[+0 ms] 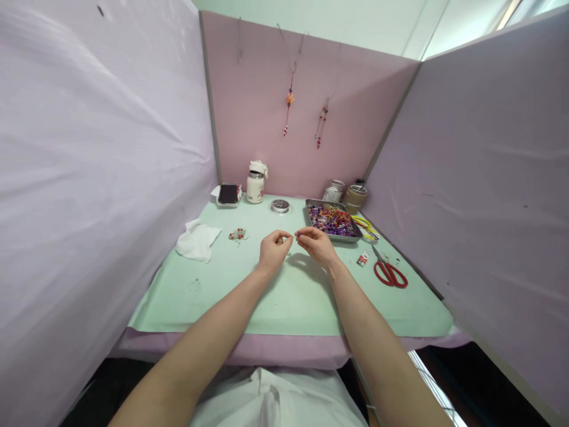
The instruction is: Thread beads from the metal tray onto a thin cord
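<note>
Above the middle of the green table cover, my two hands meet almost fingertip to fingertip. My left hand (274, 251) is closed in a pinch; whatever lies between thumb and forefinger is too fine to make out. Just to its right, my right hand (316, 244) pinches a small purple bead (299, 235). Behind the right hand lies a metal tray (340, 238) heaped with purple beads (326, 222) and red and gold strung pieces (338, 214). Left of my hands rests a small cluster of red and clear beads (237, 235).
Red-handled scissors (390, 274), a small red-and-white packet (363, 258) and a yellow-handled tool (364, 224) lie right. A wire spool (280, 206), white bottle (255, 187), dark-topped box (229, 194) and jars (355, 198) stand behind. White cloth (198, 240) lies left. Beaded strings (290, 99) hang behind.
</note>
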The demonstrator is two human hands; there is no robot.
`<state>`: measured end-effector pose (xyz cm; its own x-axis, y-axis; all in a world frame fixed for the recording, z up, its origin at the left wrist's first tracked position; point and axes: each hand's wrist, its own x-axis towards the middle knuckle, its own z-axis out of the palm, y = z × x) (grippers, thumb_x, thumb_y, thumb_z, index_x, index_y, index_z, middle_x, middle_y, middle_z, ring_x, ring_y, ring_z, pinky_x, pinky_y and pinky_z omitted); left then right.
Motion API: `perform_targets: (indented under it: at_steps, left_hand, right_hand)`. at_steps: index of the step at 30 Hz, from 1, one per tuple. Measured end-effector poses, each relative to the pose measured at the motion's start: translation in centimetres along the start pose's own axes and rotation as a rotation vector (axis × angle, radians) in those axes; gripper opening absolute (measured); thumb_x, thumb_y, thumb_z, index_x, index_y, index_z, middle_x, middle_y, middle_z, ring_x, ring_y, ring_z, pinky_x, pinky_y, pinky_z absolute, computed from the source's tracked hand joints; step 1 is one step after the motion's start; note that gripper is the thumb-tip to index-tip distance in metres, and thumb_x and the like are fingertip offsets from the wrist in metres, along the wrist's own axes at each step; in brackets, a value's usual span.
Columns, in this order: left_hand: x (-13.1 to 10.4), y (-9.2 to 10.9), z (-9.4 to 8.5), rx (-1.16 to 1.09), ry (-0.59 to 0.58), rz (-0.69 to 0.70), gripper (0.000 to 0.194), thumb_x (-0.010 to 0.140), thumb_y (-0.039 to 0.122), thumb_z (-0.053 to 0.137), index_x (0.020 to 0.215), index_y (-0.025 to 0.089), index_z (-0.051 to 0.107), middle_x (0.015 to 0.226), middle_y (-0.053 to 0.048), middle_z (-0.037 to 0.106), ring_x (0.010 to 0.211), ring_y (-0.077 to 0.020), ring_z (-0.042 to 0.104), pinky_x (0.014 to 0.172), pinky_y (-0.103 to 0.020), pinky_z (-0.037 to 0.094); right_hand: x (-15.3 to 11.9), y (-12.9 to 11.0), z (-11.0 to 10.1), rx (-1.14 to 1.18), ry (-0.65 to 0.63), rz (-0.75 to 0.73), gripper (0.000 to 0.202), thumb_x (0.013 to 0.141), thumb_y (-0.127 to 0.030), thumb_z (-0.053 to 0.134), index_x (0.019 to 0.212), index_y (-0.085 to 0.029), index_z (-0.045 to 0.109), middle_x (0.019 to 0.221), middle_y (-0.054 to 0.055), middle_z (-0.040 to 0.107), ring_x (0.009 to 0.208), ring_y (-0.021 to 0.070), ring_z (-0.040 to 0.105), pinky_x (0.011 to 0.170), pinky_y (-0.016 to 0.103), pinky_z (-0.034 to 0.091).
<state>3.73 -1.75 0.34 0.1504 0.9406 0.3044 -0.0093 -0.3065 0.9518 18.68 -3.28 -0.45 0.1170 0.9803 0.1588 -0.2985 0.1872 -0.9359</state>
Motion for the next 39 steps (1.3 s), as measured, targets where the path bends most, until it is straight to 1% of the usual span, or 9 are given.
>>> perform_targets:
  at_steps: [5,14,22,26,31,35,37,39]
  left_hand:
    - [0.13,-0.09,0.02,-0.012,-0.009,-0.041,0.014,0.066,0.028,0.061,0.07,0.015,0.063,0.045,0.008,0.034,0.045,-0.0068,0.029,0.048,-0.023,0.023]
    - [0.19,-0.41,0.03,-0.025,-0.006,-0.069,0.019,0.066,0.032,0.062,0.072,0.014,0.064,0.046,0.007,0.039,0.045,-0.0073,0.033,0.048,-0.023,0.026]
    - [0.35,-0.59,-0.21,0.021,0.058,-0.056,0.019,0.068,0.033,0.062,0.074,0.015,0.066,0.048,0.007,0.037,0.048,-0.0079,0.032,0.05,-0.023,0.027]
    - [0.25,-0.6,-0.22,0.067,0.058,-0.04,0.017,0.068,0.031,0.061,0.073,0.015,0.066,0.049,0.007,0.037,0.049,-0.008,0.033,0.051,-0.023,0.028]
    - [0.13,-0.55,-0.12,0.07,0.038,-0.042,0.017,0.068,0.031,0.061,0.073,0.016,0.066,0.048,0.007,0.037,0.048,-0.0081,0.033,0.051,-0.023,0.028]
    - [0.2,-0.28,-0.07,-0.009,0.032,-0.107,0.021,0.066,0.033,0.063,0.074,0.015,0.067,0.047,0.007,0.04,0.047,-0.008,0.033,0.05,-0.023,0.027]
    - [0.3,-0.13,-0.08,-0.062,0.028,-0.169,0.022,0.064,0.035,0.065,0.074,0.015,0.067,0.05,0.005,0.045,0.047,-0.008,0.035,0.05,-0.023,0.028]
    - [0.39,-0.04,-0.11,-0.113,0.021,-0.221,0.023,0.062,0.035,0.066,0.073,0.014,0.067,0.056,0.002,0.053,0.049,-0.008,0.038,0.051,-0.023,0.03]
  right_hand:
    - [0.06,0.13,0.0,-0.007,0.003,0.014,0.021,0.057,-0.025,0.08,0.074,-0.023,0.068,0.081,-0.002,0.069,0.072,0.009,0.06,0.075,0.026,0.047]
    - [-0.05,0.04,0.11,-0.012,0.003,0.039,0.021,0.057,-0.026,0.08,0.074,-0.023,0.068,0.078,-0.002,0.068,0.071,0.0092,0.059,0.072,0.025,0.047]
    - [-0.38,-0.26,0.42,-0.051,-0.018,0.005,0.018,0.061,-0.028,0.078,0.076,-0.023,0.069,0.094,0.0,0.069,0.074,0.0099,0.06,0.072,0.026,0.047]
    - [-0.36,-0.02,0.5,-0.104,-0.025,-0.015,0.019,0.061,-0.029,0.077,0.077,-0.022,0.069,0.086,0.002,0.07,0.075,0.0122,0.062,0.074,0.028,0.047]
    - [0.06,0.57,0.3,-0.152,0.01,-0.061,0.02,0.058,-0.029,0.078,0.073,-0.021,0.068,0.072,0.0,0.067,0.065,0.0113,0.058,0.069,0.028,0.046]
    - [-0.05,0.51,0.44,-0.203,0.018,-0.063,0.021,0.056,-0.029,0.078,0.072,-0.021,0.066,0.066,-0.002,0.064,0.061,0.0109,0.055,0.066,0.028,0.044]
    - [-0.28,0.35,0.6,-0.236,0.009,-0.046,0.02,0.057,-0.029,0.077,0.072,-0.021,0.066,0.067,-0.002,0.065,0.062,0.0111,0.055,0.066,0.028,0.044]
    - [-0.5,0.23,0.7,-0.264,-0.008,-0.027,0.02,0.059,-0.029,0.076,0.073,-0.021,0.066,0.07,-0.001,0.066,0.064,0.0116,0.056,0.067,0.029,0.044]
